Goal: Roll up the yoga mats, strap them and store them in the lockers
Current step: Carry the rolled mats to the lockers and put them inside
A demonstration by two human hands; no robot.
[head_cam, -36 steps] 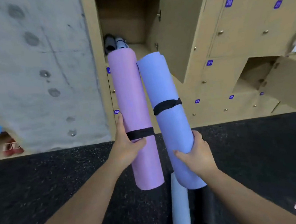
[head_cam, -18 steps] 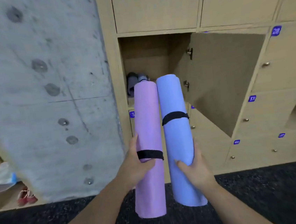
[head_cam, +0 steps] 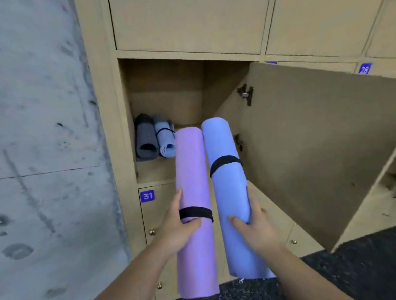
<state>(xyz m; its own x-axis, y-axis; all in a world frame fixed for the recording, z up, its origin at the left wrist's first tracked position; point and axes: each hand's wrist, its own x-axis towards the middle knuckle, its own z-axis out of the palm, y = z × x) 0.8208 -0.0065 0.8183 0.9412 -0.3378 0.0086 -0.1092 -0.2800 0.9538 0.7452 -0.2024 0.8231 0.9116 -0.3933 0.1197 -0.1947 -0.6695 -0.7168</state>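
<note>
My left hand [head_cam: 179,230] grips a rolled pink yoga mat [head_cam: 191,182] just below its black strap [head_cam: 195,213]. My right hand [head_cam: 255,227] grips a rolled blue yoga mat [head_cam: 230,195] whose black strap [head_cam: 225,162] sits higher up. Both rolls point up and away, side by side and touching, their far ends at the mouth of an open locker [head_cam: 166,89]. Inside that locker, at the left, lie a rolled dark grey mat [head_cam: 144,137] and a rolled light blue strapped mat [head_cam: 165,138].
The locker's door [head_cam: 314,152] swings open to the right, close beside the blue roll. Closed lockers surround it, one numbered 31 [head_cam: 147,195] below. A concrete wall [head_cam: 32,142] stands at the left. Dark speckled floor [head_cam: 375,265] lies below.
The open locker has grown larger and nearer in view as I moved closer. Both rolls now reach its opening. My grips on the mats are unchanged.
</note>
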